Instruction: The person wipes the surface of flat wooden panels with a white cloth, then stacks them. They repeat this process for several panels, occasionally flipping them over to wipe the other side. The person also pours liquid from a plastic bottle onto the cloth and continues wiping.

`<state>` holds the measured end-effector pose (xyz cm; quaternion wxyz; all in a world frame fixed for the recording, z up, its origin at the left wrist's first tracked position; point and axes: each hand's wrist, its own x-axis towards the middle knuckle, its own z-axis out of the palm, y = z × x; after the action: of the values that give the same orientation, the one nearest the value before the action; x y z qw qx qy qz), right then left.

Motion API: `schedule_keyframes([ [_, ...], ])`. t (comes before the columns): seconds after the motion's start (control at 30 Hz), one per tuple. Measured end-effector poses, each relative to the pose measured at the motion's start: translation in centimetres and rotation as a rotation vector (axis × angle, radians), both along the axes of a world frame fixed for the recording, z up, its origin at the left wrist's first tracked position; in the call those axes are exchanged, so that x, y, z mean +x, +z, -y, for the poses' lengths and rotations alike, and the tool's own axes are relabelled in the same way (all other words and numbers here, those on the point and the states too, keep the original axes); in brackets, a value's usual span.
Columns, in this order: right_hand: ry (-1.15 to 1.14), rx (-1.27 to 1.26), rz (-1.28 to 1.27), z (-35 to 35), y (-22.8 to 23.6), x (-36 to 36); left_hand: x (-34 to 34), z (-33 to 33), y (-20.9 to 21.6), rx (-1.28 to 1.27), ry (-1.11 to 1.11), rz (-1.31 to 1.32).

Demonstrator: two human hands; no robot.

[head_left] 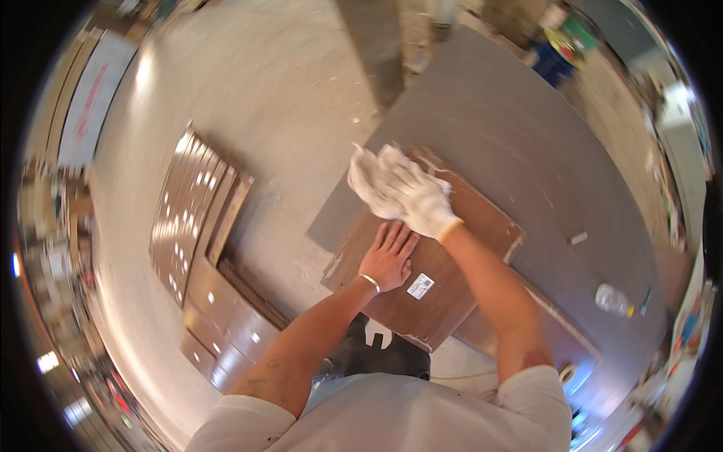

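A flat brown wooden panel (489,233) lies in front of me, with a small white printed label (420,285) on its near part. My bare left hand (389,258) rests flat on the panel with its fingers stretched out, a light bracelet round the wrist. Just beyond it, my right hand (422,200) wears a white knit glove with a yellow cuff. That hand is closed on a bunched white rag (369,181) at the panel's far left edge. The glove and rag hide that stretch of edge.
The panel sits on a large grey tabletop (527,135), with another brown board (550,316) beneath it. At the right are a clear plastic bottle (614,300) and a tape roll (568,374). Stacked brown panels (188,211) stand on the floor at left. A blue bin (552,64) is beyond the table.
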<state>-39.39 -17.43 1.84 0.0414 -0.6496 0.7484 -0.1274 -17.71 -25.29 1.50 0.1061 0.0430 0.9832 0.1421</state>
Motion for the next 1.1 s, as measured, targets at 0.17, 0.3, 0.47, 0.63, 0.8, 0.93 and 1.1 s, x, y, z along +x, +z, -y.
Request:
schedule_keyframes([
  [0.17, -0.697, -0.221, -0.086, 0.4, -2.1, 1.6, 0.7, 0.1, -0.2, 0.079, 0.056, -0.159],
  [0.3, 0.049, 0.018, -0.015, 3.9, -2.1, 4.6, 0.5, 0.6, -0.7, 0.207, 0.037, 0.158],
  [0.47, -0.215, -0.036, 0.042, 4.5, 2.8, 3.9, 6.0, -3.3, 0.4, -0.043, 0.243, -0.158],
  [0.63, -0.383, -0.249, 0.255, 4.1, 0.6, 15.5, 15.3, -8.1, 1.4, 0.297, 0.329, 0.038],
  [0.8, 0.206, 0.028, -0.006, 3.7, -1.2, 16.0, 15.1, -7.9, -0.2, 0.367, 0.245, 0.192],
  [0.93, -0.549, -0.01, 0.344, 3.6, -1.7, 11.0, 15.4, -7.6, 0.3, 0.283, 0.234, 0.103],
  [1.1, -0.107, 0.147, 0.136, 4.1, -3.6, 23.2, 14.4, -6.3, 0.6, 0.436, 0.081, 0.437],
])
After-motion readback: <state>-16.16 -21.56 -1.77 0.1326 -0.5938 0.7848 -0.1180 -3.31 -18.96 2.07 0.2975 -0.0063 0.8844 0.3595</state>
